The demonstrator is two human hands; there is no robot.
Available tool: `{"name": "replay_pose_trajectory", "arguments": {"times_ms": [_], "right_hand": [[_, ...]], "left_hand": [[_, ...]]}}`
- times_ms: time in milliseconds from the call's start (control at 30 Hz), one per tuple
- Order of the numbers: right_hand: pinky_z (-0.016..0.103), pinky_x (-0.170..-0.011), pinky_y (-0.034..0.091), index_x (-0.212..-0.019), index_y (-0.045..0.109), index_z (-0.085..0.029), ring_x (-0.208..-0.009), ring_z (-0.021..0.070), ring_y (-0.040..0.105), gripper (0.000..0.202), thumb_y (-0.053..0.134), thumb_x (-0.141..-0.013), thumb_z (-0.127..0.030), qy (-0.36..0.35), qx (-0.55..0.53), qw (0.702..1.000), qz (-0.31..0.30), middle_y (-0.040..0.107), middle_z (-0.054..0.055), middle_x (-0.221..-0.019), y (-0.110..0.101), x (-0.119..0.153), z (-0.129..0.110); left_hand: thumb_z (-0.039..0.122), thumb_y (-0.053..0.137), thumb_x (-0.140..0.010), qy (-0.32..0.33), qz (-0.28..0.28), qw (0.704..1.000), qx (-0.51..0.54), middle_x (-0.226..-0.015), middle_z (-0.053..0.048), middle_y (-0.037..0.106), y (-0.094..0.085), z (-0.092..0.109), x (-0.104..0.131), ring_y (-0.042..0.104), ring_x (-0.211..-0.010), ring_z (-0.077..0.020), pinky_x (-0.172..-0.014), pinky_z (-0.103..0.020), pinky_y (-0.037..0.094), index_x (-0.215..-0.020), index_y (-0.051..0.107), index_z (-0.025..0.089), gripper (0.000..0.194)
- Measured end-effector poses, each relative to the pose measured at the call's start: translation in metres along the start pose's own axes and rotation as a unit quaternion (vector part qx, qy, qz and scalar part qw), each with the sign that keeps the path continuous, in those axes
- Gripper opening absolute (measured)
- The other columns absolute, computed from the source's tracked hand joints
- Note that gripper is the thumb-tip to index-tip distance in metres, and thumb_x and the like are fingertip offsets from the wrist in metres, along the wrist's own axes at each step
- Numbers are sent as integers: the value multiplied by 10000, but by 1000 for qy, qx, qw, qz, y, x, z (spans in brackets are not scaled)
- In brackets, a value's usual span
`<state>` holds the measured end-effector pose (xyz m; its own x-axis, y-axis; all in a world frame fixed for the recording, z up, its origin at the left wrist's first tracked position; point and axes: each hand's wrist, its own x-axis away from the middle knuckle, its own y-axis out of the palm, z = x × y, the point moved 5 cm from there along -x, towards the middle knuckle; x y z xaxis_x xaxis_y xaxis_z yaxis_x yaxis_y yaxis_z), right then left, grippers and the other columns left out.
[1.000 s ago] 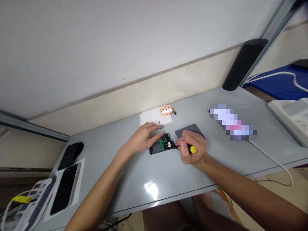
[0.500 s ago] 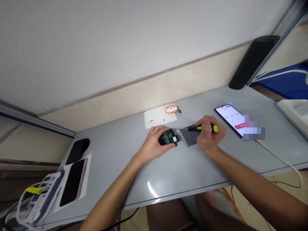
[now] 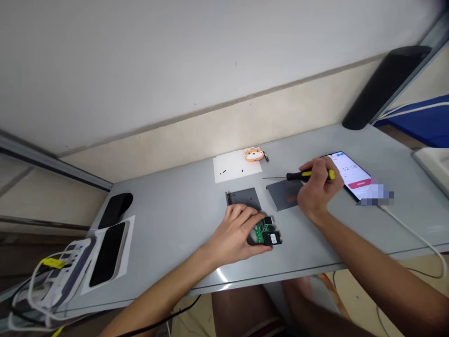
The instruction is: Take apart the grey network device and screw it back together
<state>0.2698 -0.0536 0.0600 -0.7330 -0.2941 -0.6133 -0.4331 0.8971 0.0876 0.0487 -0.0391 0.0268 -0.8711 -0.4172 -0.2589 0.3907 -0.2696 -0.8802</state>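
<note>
My left hand (image 3: 238, 231) grips a green circuit board (image 3: 260, 232) with black and metal connectors along its right end; the palm hides its left part. Just behind that hand lies a dark half-casing (image 3: 242, 196) with a raised edge. To its right is a second dark flat cover (image 3: 282, 195), partly hidden by my right hand (image 3: 317, 189). That hand is closed round the yellow-and-black handle of a screwdriver (image 3: 296, 176). The thin shaft points left, above the table and clear of the board.
White paper (image 3: 231, 173) near the wall carries several tiny dark screws and an orange animal-faced case (image 3: 254, 155). A lit phone (image 3: 351, 173) lies right, its cable trailing. On the left are a dark phone (image 3: 108, 255), a black object (image 3: 114, 210) and a power strip (image 3: 72, 267).
My left hand has drawn the circuit board toward the front edge and right, out of the dark half-casing, which now lies bare behind it. The screwdriver has moved slightly right and back.
</note>
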Motion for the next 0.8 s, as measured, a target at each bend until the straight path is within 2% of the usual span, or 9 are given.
{"name": "replay_pose_trajectory", "arguments": {"times_ms": [133,233,300,367,467,533,633,700,800], "right_hand": [[299,-519,405,-609,585,-228,-563,147,524,382,508,-975,-303,1,4,1000,-6,541,6,-587,1,2,-2],[303,-497,393,-616,586,-228,-544,151,526,387,509,-985,-314,-18,0,1000,-11,547,11,-585,2,4,-6],[307,-493,396,-619,583,-227,-532,151,523,397,510,-995,-332,-41,4,999,-13,555,16,-585,2,7,-9],[312,-497,407,-617,580,-229,-526,149,518,409,509,-1000,-352,-51,11,998,-18,557,18,-583,2,9,-9],[302,-484,410,-609,585,-228,-532,145,516,413,513,-992,-367,-36,23,999,-33,552,17,-584,5,10,-8],[280,-445,388,-600,590,-225,-523,136,494,418,530,-981,-384,-4,26,998,-53,530,9,-579,9,9,-6],[238,-397,350,-610,602,-218,-482,109,420,411,566,-977,-399,88,24,989,-114,454,-27,-554,22,7,3],[216,-401,360,-636,617,-215,-472,97,417,400,571,-991,-392,146,19,977,-152,436,-41,-553,31,7,10],[208,-408,375,-662,628,-215,-470,95,445,414,573,-1015,-425,176,8,968,-178,456,-42,-566,44,6,19]], "left_hand": [[675,772,-895,-12,7,999,-36,-1231,-109,715,10,0,4,550,-1144,-315,-1048,-475,448,-1445,653,201,735],[740,680,-928,-12,10,999,-42,-1241,-119,695,5,-3,3,545,-1147,-317,-1030,-468,451,-1508,603,224,780],[666,599,-1022,-13,13,999,-28,-1250,-122,675,-3,-11,3,549,-1155,-305,-1007,-451,457,-1490,611,220,647],[504,485,-1118,-14,14,1000,-16,-1229,-117,668,-12,-22,3,559,-1151,-285,-998,-441,457,-1391,670,211,440],[360,422,-1140,-12,13,999,-27,-1182,-106,678,-21,-43,6,570,-1111,-271,-975,-442,462,-1235,725,214,350],[297,425,-1130,-11,21,999,-26,-1143,-96,681,-24,-54,8,569,-1091,-262,-975,-434,470,-1187,729,218,319],[241,426,-1121,-11,40,999,-7,-1098,-78,686,-27,-65,10,553,-1080,-253,-974,-414,487,-1181,719,228,299],[227,431,-1120,-8,34,999,5,-1093,-75,693,-28,-70,10,546,-1079,-251,-975,-413,496,-1212,712,227,296],[228,446,-1113,-13,25,1000,3,-1122,-89,697,-28,-77,10,545,-1103,-263,-1002,-445,501,-1248,721,223,306]]}}
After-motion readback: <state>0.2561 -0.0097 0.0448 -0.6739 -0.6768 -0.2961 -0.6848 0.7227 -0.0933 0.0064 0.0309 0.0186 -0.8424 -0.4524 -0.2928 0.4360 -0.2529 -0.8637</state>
